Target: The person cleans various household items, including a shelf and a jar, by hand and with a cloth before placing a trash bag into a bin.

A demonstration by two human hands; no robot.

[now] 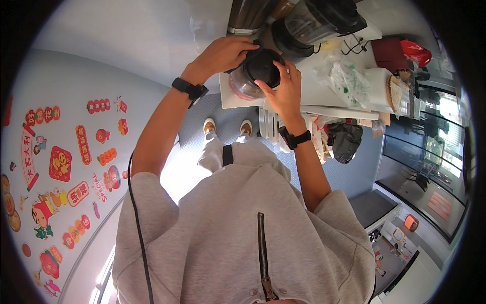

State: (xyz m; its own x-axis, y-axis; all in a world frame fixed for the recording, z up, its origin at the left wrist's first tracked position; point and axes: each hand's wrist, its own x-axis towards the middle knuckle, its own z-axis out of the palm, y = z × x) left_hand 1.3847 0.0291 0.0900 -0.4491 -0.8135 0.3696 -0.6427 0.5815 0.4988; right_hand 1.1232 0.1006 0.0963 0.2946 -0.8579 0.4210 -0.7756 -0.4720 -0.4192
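Note:
A clear glass coffee pot (pixel 244 84) with a black lid (pixel 263 70) and a black handle stands at the left front corner of a white counter (pixel 317 85). My left hand (pixel 226 54) rests over the pot's black handle, fingers bent around its upper end. With thumb and fingers spread across the lid, my right hand (pixel 284 88) grips its right edge. Whether the lid sits fully on the rim cannot be told. Something pinkish shows low in the pot. Just behind it stands a blender (pixel 313 22) with a clear jar and dark base.
A dark container (pixel 248 17) stands behind the pot. Farther right on the counter lie a clear plastic bag (pixel 349 81), a black wire rack and a red package (pixel 415 53). Below are white plastic crates (pixel 268 123) and a black bag (pixel 345 140). A wall with stickers rises at left.

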